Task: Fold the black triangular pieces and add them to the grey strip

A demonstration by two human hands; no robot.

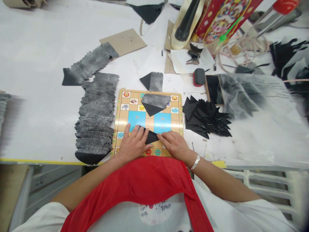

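A folded black piece (151, 138) is laid on the animal-print game board (177, 129), near its front edge. It is pressed under the spread, unclosed left hand (132, 143); its right end is touched by the right hand (175, 144), though whether it is pinched there cannot be told.

Bright, even indoor light, likely overhead. White desk (36, 64) near washed out. Glare band across the game board (149, 120); sheen on the clear plastic (243, 93). Soft shadow right of the far-left stack (3, 109). Black pile (206, 117) loses detail. Wide-angle stretch, desk edge bowed, outer edges soft. Middle reasonably sharp.
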